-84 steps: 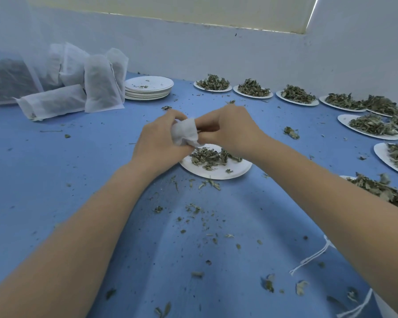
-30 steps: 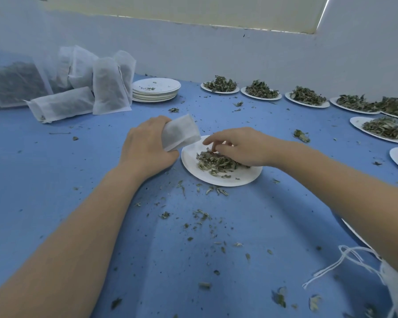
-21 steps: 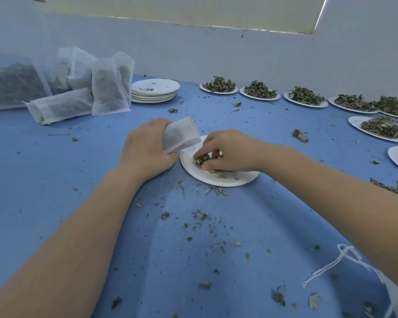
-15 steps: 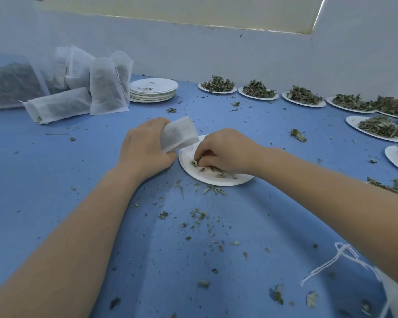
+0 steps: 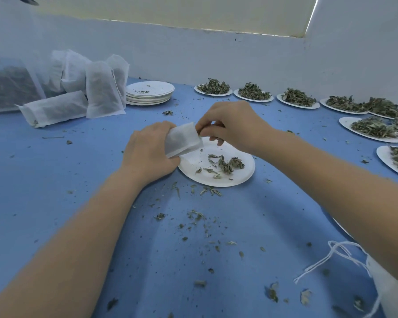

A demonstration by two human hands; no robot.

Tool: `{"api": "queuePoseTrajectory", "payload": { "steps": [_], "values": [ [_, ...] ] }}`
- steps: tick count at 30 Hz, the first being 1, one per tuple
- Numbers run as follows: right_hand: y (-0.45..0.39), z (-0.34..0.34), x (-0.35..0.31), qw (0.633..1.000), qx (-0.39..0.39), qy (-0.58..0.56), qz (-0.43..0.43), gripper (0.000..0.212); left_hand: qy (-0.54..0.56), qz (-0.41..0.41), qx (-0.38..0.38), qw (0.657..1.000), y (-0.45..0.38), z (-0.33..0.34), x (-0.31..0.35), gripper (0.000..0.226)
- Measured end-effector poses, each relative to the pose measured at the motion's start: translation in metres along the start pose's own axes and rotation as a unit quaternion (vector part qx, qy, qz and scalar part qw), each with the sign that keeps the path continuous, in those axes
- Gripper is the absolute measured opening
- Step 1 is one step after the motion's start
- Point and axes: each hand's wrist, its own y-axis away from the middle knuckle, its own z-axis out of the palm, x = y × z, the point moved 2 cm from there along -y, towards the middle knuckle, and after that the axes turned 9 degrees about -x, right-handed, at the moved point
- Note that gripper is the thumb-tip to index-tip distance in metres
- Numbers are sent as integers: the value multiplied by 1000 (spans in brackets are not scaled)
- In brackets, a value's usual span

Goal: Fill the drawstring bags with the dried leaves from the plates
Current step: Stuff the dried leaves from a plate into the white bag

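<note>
Head view. Both forearms reach forward over the blue tabletop [image 5: 55, 171] and meet above a white paper plate [image 5: 244, 177]. The left hand [image 5: 147, 154], knuckles up, has its fingers curled round a small white drawstring bag [image 5: 182, 140], gripping it at its lower end so that the bag slants up to the right with its mouth toward the other hand. The right hand [image 5: 232, 125] is raised just above the plate's far edge, wrist bent down, its fingertips [image 5: 202, 128] bunched together at the bag's mouth and pinching a few dried leaves; how many cannot be told. A small remnant of dried leaves [image 5: 228, 165] lies on the plate below, right of centre. Leaf crumbs [image 5: 198, 216] are scattered on the tabletop nearer the person. Far left: filled bags [image 5: 101, 90] leaning in a heap, beside a stack of empty plates [image 5: 149, 92]. Along the far and right edges: plates heaped with leaves [image 5: 253, 92]. Lower right: loose white drawstrings [image 5: 336, 255].
</note>
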Motion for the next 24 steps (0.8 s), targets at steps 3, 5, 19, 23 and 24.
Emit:
{"api": "queuePoseTrajectory", "payload": {
  "steps": [3, 5, 19, 23, 24],
  "values": [
    [-4, 2, -6, 1000, 7, 22, 5, 17, 7, 7, -3, 1000, 0, 2, 4, 51],
    [-6, 2, -9, 999, 22, -20, 18, 21, 17, 5, -1, 1000, 0, 3, 5, 50],
    [-16, -14, -4, 948, -156, -266, 80, 26, 49, 13, -2, 999, 0, 3, 1, 47],
    [-19, -16, -1, 950, -112, -272, 108, 19, 34, 25, 6, 999, 0, 2, 1, 48],
    [-20, -17, -1, 946, -107, -282, 120, 19, 29, 29, 5, 999, 0, 1, 1, 48]
  ]
}}
